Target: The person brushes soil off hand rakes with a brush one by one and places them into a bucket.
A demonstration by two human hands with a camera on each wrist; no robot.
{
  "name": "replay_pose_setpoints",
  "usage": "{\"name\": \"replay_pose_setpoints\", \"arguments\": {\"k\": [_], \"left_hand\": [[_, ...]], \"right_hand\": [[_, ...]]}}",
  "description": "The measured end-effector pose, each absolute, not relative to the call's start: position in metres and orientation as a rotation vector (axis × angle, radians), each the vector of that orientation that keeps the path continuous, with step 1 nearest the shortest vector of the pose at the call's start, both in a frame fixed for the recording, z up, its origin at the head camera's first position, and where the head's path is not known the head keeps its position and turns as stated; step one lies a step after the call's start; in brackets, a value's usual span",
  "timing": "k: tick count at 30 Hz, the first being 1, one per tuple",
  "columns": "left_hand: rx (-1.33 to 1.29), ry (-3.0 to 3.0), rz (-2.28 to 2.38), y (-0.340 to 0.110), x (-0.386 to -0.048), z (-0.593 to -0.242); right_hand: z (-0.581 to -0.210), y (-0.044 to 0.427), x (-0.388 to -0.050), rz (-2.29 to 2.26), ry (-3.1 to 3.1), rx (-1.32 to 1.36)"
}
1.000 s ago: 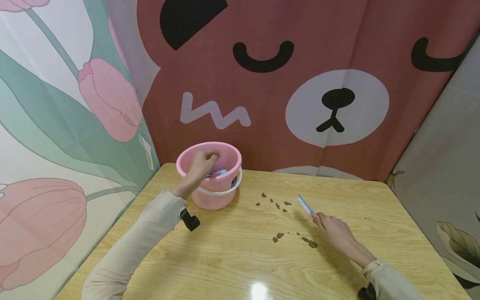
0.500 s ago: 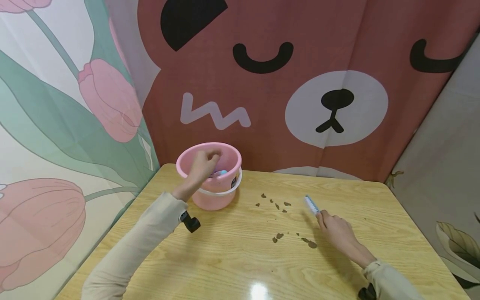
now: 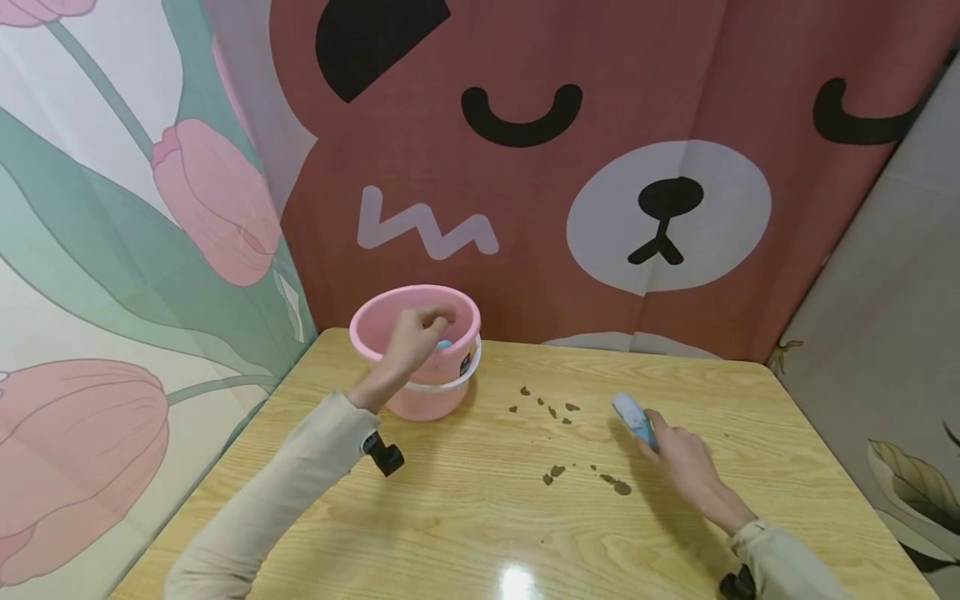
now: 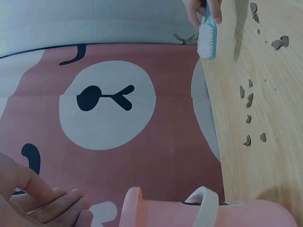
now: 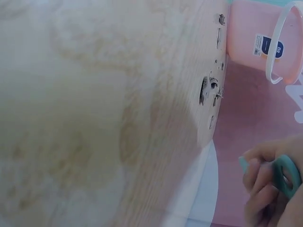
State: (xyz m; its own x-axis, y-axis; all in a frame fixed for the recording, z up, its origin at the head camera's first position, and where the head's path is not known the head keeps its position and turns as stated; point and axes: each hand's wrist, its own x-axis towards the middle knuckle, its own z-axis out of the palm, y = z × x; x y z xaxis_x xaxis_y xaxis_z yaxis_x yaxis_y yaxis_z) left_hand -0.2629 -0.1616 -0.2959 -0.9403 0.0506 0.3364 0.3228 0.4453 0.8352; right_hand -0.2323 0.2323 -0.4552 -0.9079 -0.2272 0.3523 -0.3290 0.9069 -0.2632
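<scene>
My right hand [image 3: 686,467] grips the handle of a scrub brush [image 3: 632,414] above the right part of the table. Its white bristles [image 4: 207,41] and light blue back show in the left wrist view, and the teal looped handle [image 5: 288,176] in the right wrist view. My left hand [image 3: 411,340] hovers over the mouth of a pink bucket [image 3: 429,404], fingers loosely bent; in the left wrist view nothing shows between them. Inside the bucket a light blue thing [image 3: 445,344] is partly visible; the hand and rim hide the rest.
Brown crumbs of dirt [image 3: 622,488] lie scattered on the wooden table [image 3: 420,533] between the bucket and the brush. The bucket's white handle [image 3: 450,385] hangs down its front. A curtain with a bear print [image 3: 525,208] stands right behind the table's far edge.
The brush has turned in my right hand and drawn slightly right, its light blue side now showing. Over the bucket, my left hand has shifted slightly right and its fingers have spread a little.
</scene>
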Motion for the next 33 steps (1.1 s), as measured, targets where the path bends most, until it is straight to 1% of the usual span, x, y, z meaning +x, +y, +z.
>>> {"name": "replay_pose_setpoints", "arguments": {"k": [9, 14, 20, 33], "left_hand": [[-0.394, -2.45, -1.449, -0.159, -0.258, -0.304], [-0.41, -2.467, -1.449, -0.157, -0.258, -0.308], [-0.494, -2.451, -1.561, -0.153, -0.254, -0.315], [-0.56, -2.473, -1.624, -0.147, -0.249, -0.335]], "right_hand": [[-0.454, 0.237, -0.23, 0.381, -2.697, 0.362], [-0.455, 0.24, -0.232, 0.416, -2.727, 0.376], [-0.461, 0.246, -0.236, 0.494, -2.795, 0.419], [-0.471, 0.254, -0.239, 0.588, -2.991, 0.385]]}}
